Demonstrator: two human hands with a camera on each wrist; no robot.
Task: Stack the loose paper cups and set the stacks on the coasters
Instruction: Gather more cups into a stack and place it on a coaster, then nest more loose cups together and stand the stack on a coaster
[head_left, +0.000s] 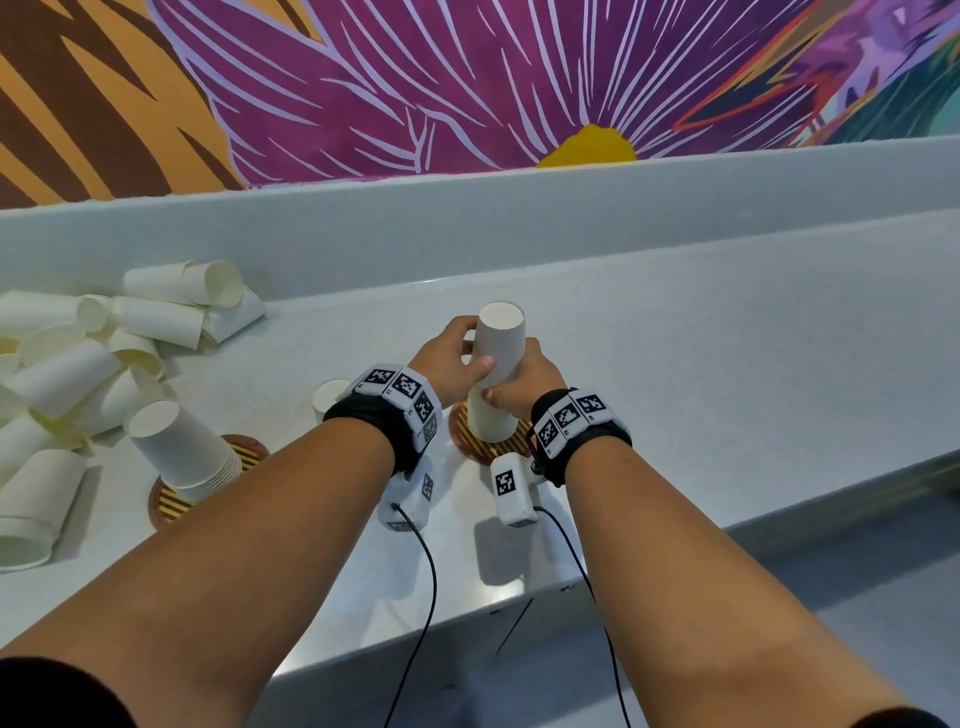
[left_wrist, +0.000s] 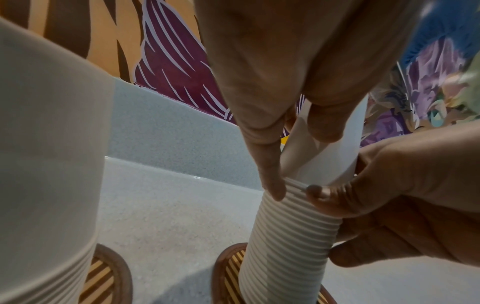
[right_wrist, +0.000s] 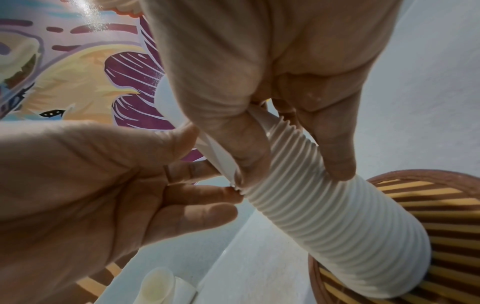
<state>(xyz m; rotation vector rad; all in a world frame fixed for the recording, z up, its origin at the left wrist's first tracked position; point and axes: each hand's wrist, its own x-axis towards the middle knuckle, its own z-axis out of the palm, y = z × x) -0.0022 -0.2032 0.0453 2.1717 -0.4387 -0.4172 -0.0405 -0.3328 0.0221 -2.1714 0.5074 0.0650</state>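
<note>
An upside-down stack of white paper cups (head_left: 491, 423) stands on a striped round coaster (head_left: 511, 447) at mid-counter. Its smooth top cup (head_left: 500, 338) sits over the ridged rims (left_wrist: 285, 236). My left hand (head_left: 470, 348) grips that top cup, thumb in front and fingers behind. Just below it, my right hand (head_left: 514, 382) curls round the stack (right_wrist: 337, 216) at its upper rims. A second, shorter stack (head_left: 182, 447) leans on another coaster (head_left: 249, 449) to the left.
Several loose cups (head_left: 78, 364) lie in a heap at the far left of the grey counter (head_left: 727, 389). One single cup (head_left: 328, 395) stands behind my left wrist. A raised ledge and a painted wall run along the back. The counter's front edge is near my forearms.
</note>
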